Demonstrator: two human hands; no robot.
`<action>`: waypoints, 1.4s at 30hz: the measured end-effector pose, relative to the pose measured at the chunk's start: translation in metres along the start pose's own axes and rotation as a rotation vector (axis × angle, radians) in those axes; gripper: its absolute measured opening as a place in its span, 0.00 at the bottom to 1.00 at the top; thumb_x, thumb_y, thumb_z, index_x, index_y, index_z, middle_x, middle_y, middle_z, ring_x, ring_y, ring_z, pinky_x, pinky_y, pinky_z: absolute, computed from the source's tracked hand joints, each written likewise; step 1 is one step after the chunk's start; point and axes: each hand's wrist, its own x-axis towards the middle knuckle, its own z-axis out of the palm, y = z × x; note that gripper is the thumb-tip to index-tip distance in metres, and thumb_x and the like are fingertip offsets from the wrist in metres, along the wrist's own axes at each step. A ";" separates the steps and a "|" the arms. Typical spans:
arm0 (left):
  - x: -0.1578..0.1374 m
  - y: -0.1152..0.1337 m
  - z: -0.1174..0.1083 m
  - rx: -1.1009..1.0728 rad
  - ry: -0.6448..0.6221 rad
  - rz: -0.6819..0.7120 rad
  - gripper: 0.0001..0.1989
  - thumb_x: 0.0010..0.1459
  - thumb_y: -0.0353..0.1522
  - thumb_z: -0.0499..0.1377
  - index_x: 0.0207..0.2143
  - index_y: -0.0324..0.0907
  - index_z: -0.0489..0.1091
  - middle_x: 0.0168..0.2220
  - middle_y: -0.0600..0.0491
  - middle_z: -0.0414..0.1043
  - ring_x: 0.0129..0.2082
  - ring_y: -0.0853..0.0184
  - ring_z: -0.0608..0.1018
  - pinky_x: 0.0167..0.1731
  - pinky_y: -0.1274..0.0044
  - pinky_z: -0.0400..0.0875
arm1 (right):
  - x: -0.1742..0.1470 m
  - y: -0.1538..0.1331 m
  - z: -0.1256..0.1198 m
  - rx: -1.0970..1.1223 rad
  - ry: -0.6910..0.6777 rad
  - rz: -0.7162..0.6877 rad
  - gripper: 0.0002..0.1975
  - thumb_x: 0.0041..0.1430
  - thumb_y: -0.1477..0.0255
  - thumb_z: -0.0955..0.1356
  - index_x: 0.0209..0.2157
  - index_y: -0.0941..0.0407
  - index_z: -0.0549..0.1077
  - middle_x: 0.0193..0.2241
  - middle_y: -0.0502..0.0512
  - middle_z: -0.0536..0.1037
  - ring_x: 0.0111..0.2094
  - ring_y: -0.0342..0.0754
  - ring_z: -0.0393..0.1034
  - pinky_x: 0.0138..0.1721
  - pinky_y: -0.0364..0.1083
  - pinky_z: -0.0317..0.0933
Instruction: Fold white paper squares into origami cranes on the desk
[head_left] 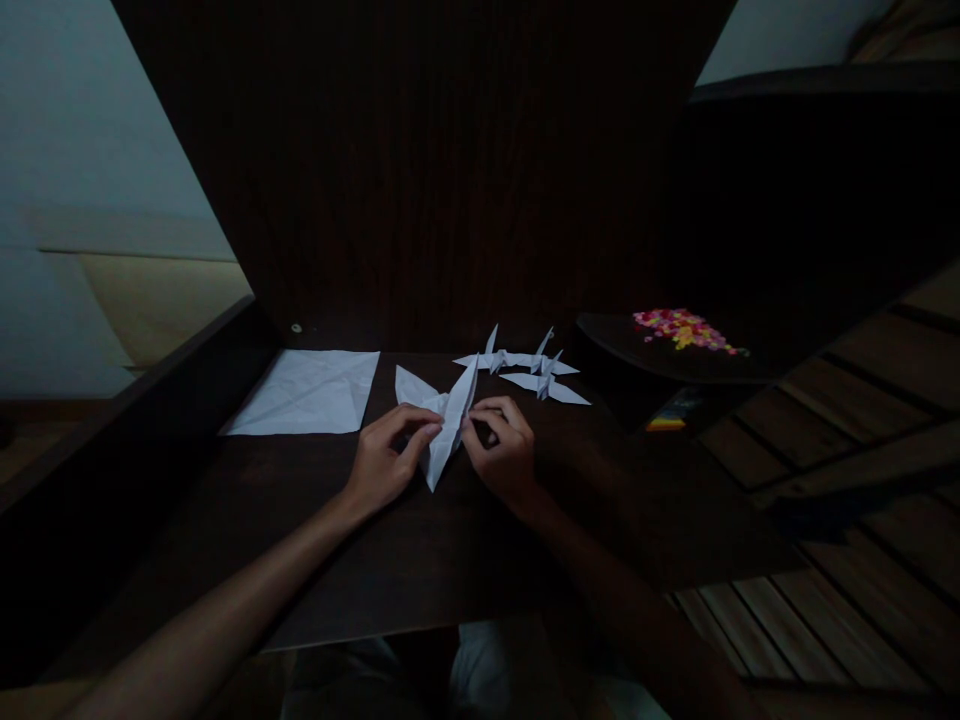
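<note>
A partly folded white origami paper (450,415), with long pointed flaps, stands between my two hands over the dark desk. My left hand (388,450) pinches its left side between thumb and fingers. On the other side, my right hand (504,448) is closed on the paper's right edge, thumb and fingertips together. Just behind lie several folded white paper cranes (544,382), wings spread, close to the back panel. A creased white paper sheet (307,392) rests flat to the left of my left hand.
Dark wood desk (352,580) with a raised left side board (127,470) and a tall back panel (450,180). At the right, a curved shelf (615,335) bears a heap of small pink, red and yellow pieces (684,330). Slatted wood (817,430) shows beyond it.
</note>
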 end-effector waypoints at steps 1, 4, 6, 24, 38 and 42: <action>0.000 -0.001 0.000 0.009 0.002 -0.001 0.06 0.58 0.33 0.58 0.36 0.42 0.73 0.36 0.51 0.75 0.37 0.65 0.77 0.40 0.74 0.71 | 0.000 0.000 0.000 0.008 0.002 0.011 0.04 0.54 0.74 0.66 0.29 0.55 0.75 0.32 0.56 0.73 0.33 0.47 0.69 0.30 0.44 0.66; 0.001 -0.002 -0.001 0.044 0.013 -0.034 0.07 0.59 0.34 0.57 0.38 0.42 0.71 0.38 0.50 0.74 0.39 0.65 0.76 0.42 0.73 0.71 | 0.001 -0.002 -0.002 0.049 0.021 0.029 0.06 0.56 0.74 0.65 0.29 0.55 0.74 0.32 0.55 0.74 0.30 0.45 0.70 0.30 0.44 0.67; 0.003 -0.003 -0.001 0.085 0.027 -0.065 0.09 0.59 0.35 0.57 0.40 0.41 0.70 0.38 0.50 0.73 0.39 0.65 0.76 0.42 0.73 0.72 | 0.001 -0.002 -0.002 0.069 0.039 0.020 0.06 0.56 0.75 0.65 0.29 0.55 0.74 0.32 0.56 0.75 0.32 0.46 0.72 0.33 0.44 0.68; 0.006 -0.013 0.001 0.499 0.081 0.043 0.09 0.55 0.32 0.57 0.39 0.42 0.71 0.39 0.46 0.76 0.40 0.58 0.77 0.43 0.66 0.71 | -0.004 -0.007 -0.002 0.103 -0.020 -0.113 0.08 0.57 0.76 0.64 0.34 0.55 0.75 0.35 0.57 0.80 0.37 0.47 0.77 0.40 0.46 0.71; 0.017 0.003 -0.015 0.246 0.175 0.007 0.07 0.58 0.35 0.57 0.35 0.43 0.73 0.39 0.50 0.78 0.39 0.62 0.79 0.43 0.70 0.73 | 0.024 -0.006 -0.016 0.059 0.169 -0.100 0.07 0.58 0.76 0.65 0.33 0.55 0.75 0.35 0.57 0.80 0.36 0.50 0.76 0.39 0.49 0.70; 0.024 0.004 -0.026 0.109 0.104 -0.082 0.06 0.56 0.35 0.59 0.33 0.42 0.72 0.35 0.50 0.78 0.34 0.63 0.78 0.36 0.72 0.73 | 0.040 -0.006 -0.033 0.030 0.157 -0.037 0.07 0.60 0.73 0.63 0.33 0.54 0.74 0.34 0.55 0.79 0.37 0.50 0.74 0.39 0.49 0.68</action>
